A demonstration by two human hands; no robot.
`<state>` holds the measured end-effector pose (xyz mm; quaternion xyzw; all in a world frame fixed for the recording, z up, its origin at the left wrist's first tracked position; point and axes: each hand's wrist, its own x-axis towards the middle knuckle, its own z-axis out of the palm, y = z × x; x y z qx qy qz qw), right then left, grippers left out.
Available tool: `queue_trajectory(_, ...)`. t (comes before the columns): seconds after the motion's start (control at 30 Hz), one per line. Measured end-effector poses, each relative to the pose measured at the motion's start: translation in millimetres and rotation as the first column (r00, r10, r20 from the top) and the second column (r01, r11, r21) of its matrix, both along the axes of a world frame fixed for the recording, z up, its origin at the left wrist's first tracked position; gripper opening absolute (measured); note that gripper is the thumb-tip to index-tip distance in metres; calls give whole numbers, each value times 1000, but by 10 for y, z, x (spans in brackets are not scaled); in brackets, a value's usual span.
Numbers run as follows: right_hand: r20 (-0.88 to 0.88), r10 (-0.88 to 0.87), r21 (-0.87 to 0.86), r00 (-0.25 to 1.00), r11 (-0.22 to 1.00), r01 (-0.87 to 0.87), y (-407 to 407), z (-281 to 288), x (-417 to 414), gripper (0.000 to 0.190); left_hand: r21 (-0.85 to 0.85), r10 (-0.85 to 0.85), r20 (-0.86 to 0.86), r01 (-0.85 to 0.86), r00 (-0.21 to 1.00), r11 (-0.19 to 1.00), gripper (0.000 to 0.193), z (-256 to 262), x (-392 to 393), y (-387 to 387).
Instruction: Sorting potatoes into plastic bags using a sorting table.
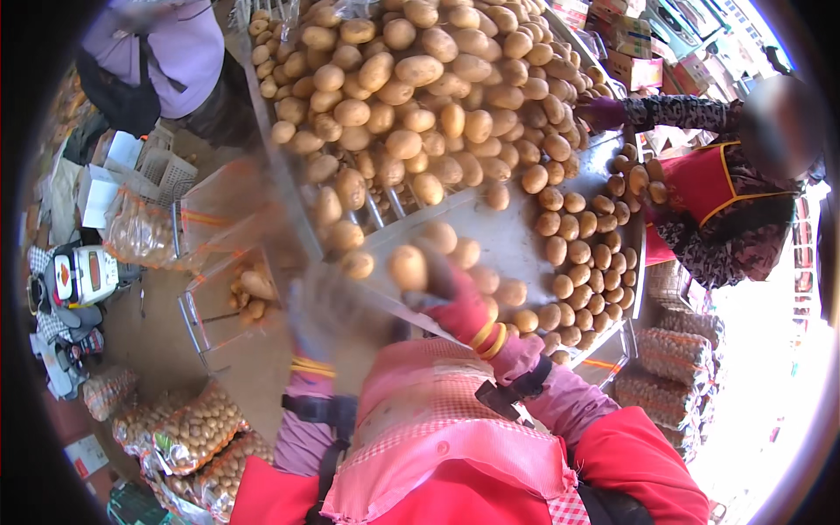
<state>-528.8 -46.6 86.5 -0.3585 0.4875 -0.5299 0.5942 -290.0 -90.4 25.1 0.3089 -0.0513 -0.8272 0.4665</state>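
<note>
Potatoes (pixel 420 70) lie heaped on the metal sorting table in front of me. My right hand (pixel 446 289), in a red and dark glove with yellow bands at the wrist, is over the near edge of the metal tray (pixel 453 220). Its dark fingers are against a large potato (pixel 407 268); whether they grip it is unclear. More potatoes (pixel 485 279) lie just beyond that hand. My left hand (pixel 328 295) is a blur of motion left of the tray's corner, near a single potato (pixel 357 264). What it holds, if anything, cannot be made out.
Across to the right, a person in a red apron (pixel 699 177) reaches into the heap. Another person in a purple top (pixel 187 56) stands at upper left. An open mesh bag on a frame (pixel 223 308) holds some potatoes. Filled sacks (pixel 197 426) lie at lower left, others (pixel 672 354) at right.
</note>
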Motion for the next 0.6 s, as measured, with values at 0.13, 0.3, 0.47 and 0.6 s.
queue_trajectory(0.13,-673,289,-169,681,836,-522,149,-191,156,79,59,-84,205,73,975,996,50,303,-297,169)
queue_trajectory(0.3,-676,551,249,489,796,-552,717,-399,-183,65,17,-88,109,86,990,996,47,-326,908,-563)
queue_trajectory(0.47,-708,545,414,449,835,-362,1376,-511,-530,58,-32,323,256,-326,911,945,49,38,1326,-1584)
queue_trajectory(0.6,-700,460,476,546,871,-124,1639,-517,-744,57,-330,14,536,195,844,924,50,64,-11,-1039)
